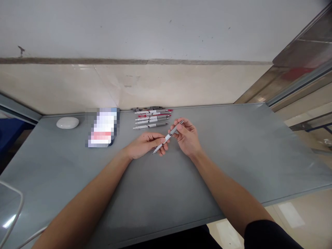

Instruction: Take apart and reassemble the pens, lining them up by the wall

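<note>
The gray table (249, 148) backs a white-and-gray pen (168, 137), perhaps metal-tipped.

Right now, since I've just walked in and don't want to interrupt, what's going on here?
Someone holds a white-and-grey pen over a grey table: the left hand near one end, the right hand on its grey part. Beyond lie more pens, side by side; left of those, a blurred screen and a white oval object.
</note>
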